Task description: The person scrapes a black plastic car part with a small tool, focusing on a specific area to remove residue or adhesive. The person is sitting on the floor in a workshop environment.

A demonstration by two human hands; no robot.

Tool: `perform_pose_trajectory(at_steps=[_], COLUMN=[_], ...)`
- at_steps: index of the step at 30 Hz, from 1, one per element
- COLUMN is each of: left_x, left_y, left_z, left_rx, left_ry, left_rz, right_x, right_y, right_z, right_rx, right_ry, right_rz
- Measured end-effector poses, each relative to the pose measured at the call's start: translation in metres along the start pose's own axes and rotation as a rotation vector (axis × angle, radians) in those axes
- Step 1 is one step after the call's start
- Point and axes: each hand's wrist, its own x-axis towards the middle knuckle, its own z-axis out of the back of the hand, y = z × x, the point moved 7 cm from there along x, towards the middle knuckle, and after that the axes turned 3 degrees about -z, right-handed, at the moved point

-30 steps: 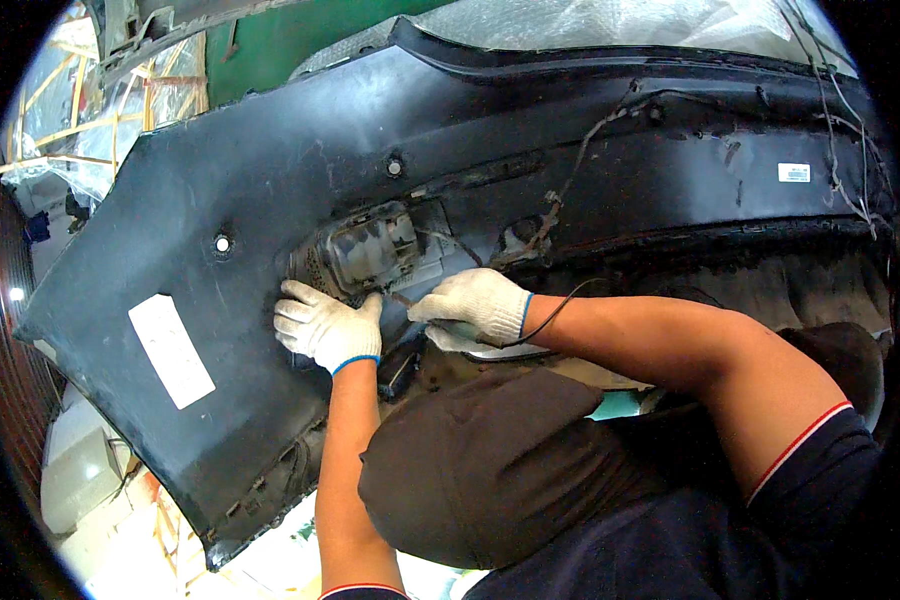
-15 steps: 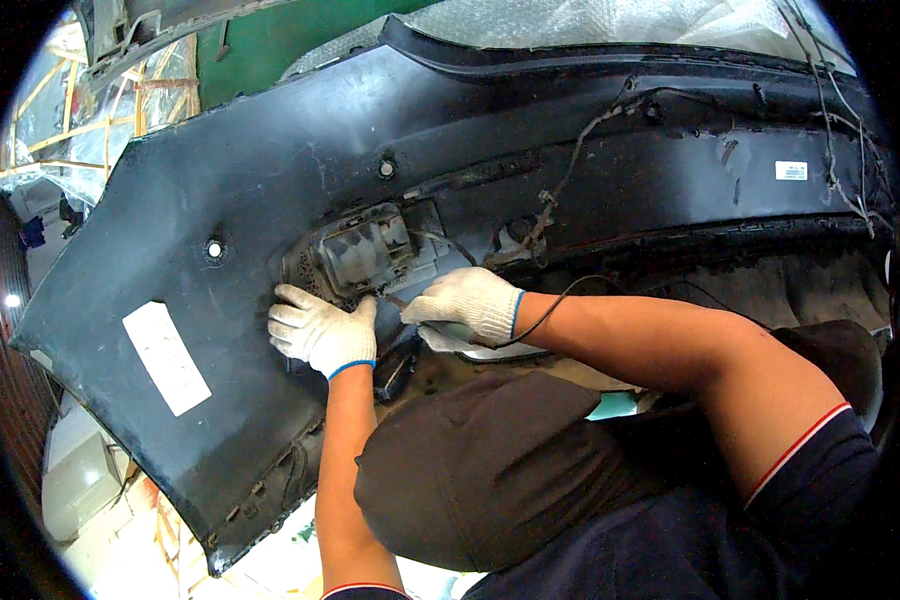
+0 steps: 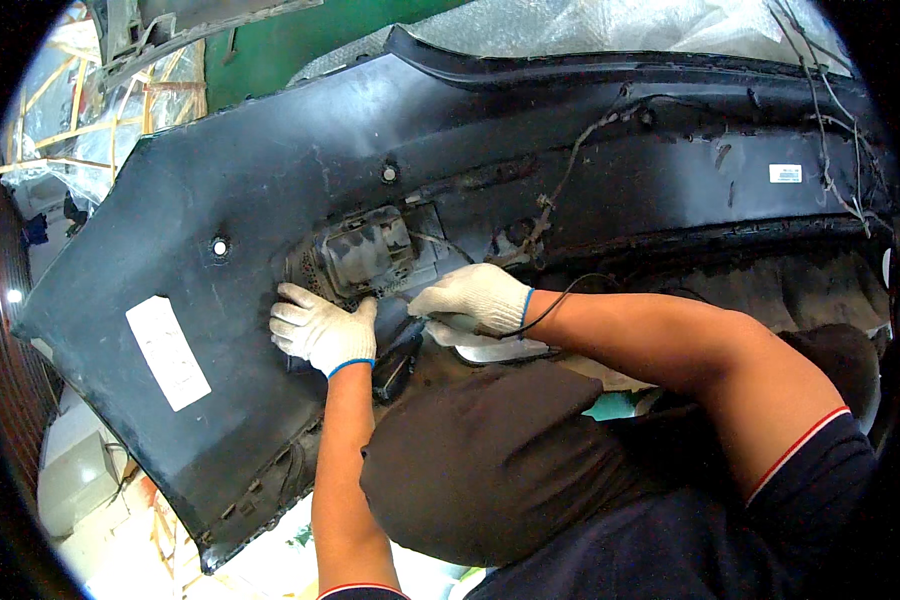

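Note:
A large black plastic car bumper point(image 3: 270, 190) spreads before me, inner side showing. My left hand point(image 3: 322, 328), in a white knit glove with a blue cuff, presses on it with fingers spread, just below a dusty box-shaped part point(image 3: 365, 252) fixed to the bumper. My right hand point(image 3: 478, 297), gloved alike, is closed around a slim corded tool point(image 3: 457, 322), mostly hidden by the glove. The tool's thin end points toward the lower edge of the boxy part, near my left thumb. A black cord point(image 3: 560, 298) loops from the tool over my right forearm.
A wiring harness point(image 3: 576, 165) runs along the bumper, with loose wires point(image 3: 822, 120) at the far right. A white label point(image 3: 168, 352) sticks to the left part. Plastic-wrapped wooden crates point(image 3: 70, 120) stand at the far left. A dark cap point(image 3: 480, 465) fills the lower middle.
My right hand has shifted slightly to the right with the tool. My left hand stays on the bumper. The whole view has moved a little.

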Motion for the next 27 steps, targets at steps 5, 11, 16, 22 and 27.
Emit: perform_pose_trajectory(at_steps=[5,11,16,22,27], left_x=[0.000,0.002,0.000,0.001,0.004], left_y=[-0.001,0.002,0.001,0.000,0.005], left_z=[0.002,0.003,0.002,0.001,-0.005], left_rx=[-0.021,-0.045,-0.017,-0.016,-0.137], left_ry=[0.010,0.027,-0.063,-0.048,-0.033], left_rz=[-0.010,-0.012,-0.022,-0.028,-0.082], right_x=[-0.006,-0.001,-0.001,-0.002,-0.001], right_y=[-0.012,-0.004,-0.004,-0.026,-0.039], right_z=[0.005,0.005,0.000,-0.020,-0.032], right_rx=[-0.017,-0.035,0.056,0.224,0.405], right_ry=[-0.044,-0.024,0.003,0.103,0.192], right_rz=[0.008,0.044,0.013,-0.127,-0.303])
